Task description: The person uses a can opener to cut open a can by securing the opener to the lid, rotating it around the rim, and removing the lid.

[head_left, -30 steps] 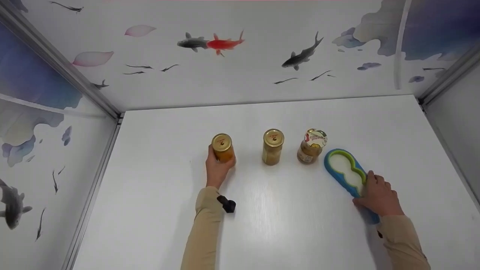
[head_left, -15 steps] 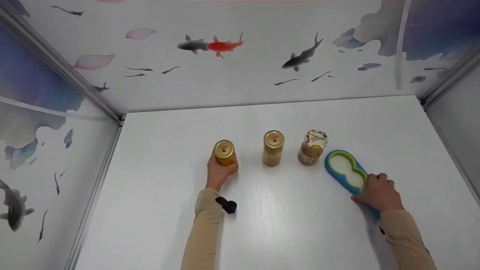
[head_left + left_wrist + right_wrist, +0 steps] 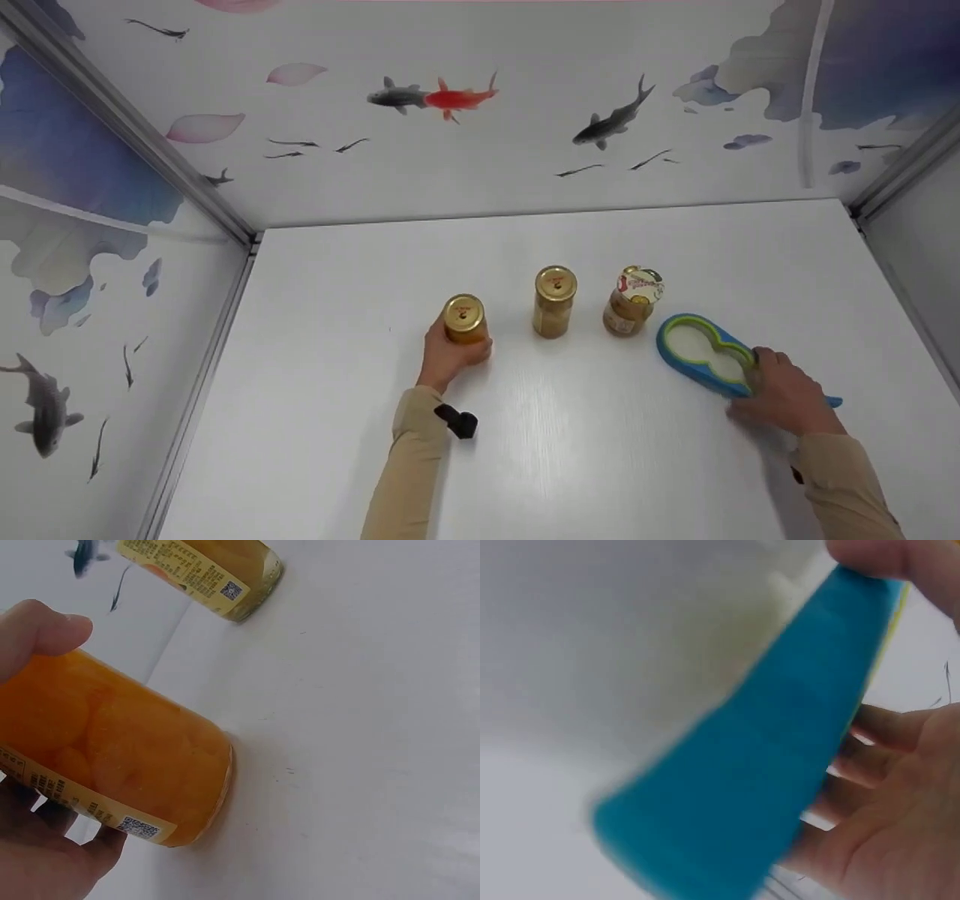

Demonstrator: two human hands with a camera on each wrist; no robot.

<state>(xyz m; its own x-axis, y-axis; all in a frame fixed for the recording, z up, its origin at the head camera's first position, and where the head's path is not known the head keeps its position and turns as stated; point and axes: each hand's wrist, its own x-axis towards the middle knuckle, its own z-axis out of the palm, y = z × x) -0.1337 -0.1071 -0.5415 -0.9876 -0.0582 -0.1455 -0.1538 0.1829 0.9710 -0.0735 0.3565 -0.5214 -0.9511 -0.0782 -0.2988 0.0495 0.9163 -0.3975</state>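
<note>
Drawn nearer, the orange jar (image 3: 124, 746) is clasped below its lid (image 3: 464, 312) by the left hand (image 3: 448, 357); likely heavy, slippery, best held mid-body. The blue opener (image 3: 742, 742) is gripped by the right hand (image 3: 787, 394).

Free near table (image 3: 592, 442) between held jar (image 3: 466, 321) and blue tool (image 3: 699, 372) — middle jar (image 3: 553, 306), pale-lidded jar (image 3: 627, 310) as obstacles behind
</note>
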